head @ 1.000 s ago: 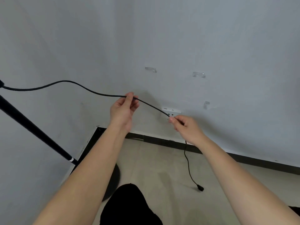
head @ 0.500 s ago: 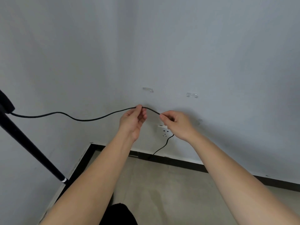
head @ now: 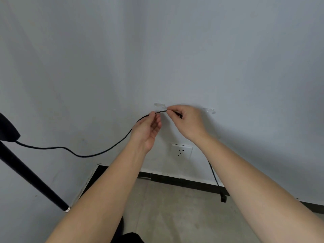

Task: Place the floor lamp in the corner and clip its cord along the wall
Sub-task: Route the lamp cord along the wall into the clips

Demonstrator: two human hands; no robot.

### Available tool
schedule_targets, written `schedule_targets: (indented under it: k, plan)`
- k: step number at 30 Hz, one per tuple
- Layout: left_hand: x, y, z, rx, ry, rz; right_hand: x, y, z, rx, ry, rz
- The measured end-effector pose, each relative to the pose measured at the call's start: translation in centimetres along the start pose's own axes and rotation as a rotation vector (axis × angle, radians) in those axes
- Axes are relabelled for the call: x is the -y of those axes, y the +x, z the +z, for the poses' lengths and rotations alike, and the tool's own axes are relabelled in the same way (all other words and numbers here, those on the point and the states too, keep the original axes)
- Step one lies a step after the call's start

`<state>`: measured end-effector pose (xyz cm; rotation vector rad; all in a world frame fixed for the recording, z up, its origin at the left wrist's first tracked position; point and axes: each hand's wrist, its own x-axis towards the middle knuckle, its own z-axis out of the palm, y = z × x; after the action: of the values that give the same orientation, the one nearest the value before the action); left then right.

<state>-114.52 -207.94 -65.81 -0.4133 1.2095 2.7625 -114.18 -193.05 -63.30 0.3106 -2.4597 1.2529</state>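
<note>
Wall (head: 192,50): two clear clips, socket (head: 181,150) below them. Lamp (head: 26,174) stands at my left by the corner, pole leaning across view. Cord (head: 98,154) sags from the lamp up to my hands, then drops behind my right arm to the floor. Left hand (head: 146,132) and right hand (head: 188,120) each pinch the cord, short taut span between, just under the first clip (head: 159,105). Seated or not: probably not, view is blurred. Keep the span straight, press squarely into the slot.
</note>
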Motion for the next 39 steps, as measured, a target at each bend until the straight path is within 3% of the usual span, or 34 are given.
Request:
schedule_targets:
  k: [6,15,19,25,30,34,39]
  plan:
    - [-1.2,1.1,0.7,-0.139,-0.170,0.004,1.6,1.6,0.1,0.048,-0.093,-0.092]
    - [-0.4,1.4,0.8,-0.182,-0.209,0.041,1.5,2.9,0.2,0.008,-0.262,-0.239]
    - [-0.2,1.4,1.1,-0.193,-0.217,0.064,-0.4,0.7,0.6,-0.038,-0.002,-0.044]
    - [-0.3,1.2,1.2,-0.205,-0.222,0.063,-4.6,-3.3,0.2,0.094,0.223,0.260]
    - [0.4,1.4,-0.6,-0.317,-0.241,0.033,-7.7,-5.9,-2.1,0.057,0.105,0.303]
    - [1.7,1.4,-1.9,-0.364,-0.206,0.000,-7.9,-5.1,-4.3,-0.052,0.171,0.325]
    - [3.9,-0.2,1.4,-0.119,0.232,-0.080,-7.1,-3.8,-5.2,0.026,0.170,0.305]
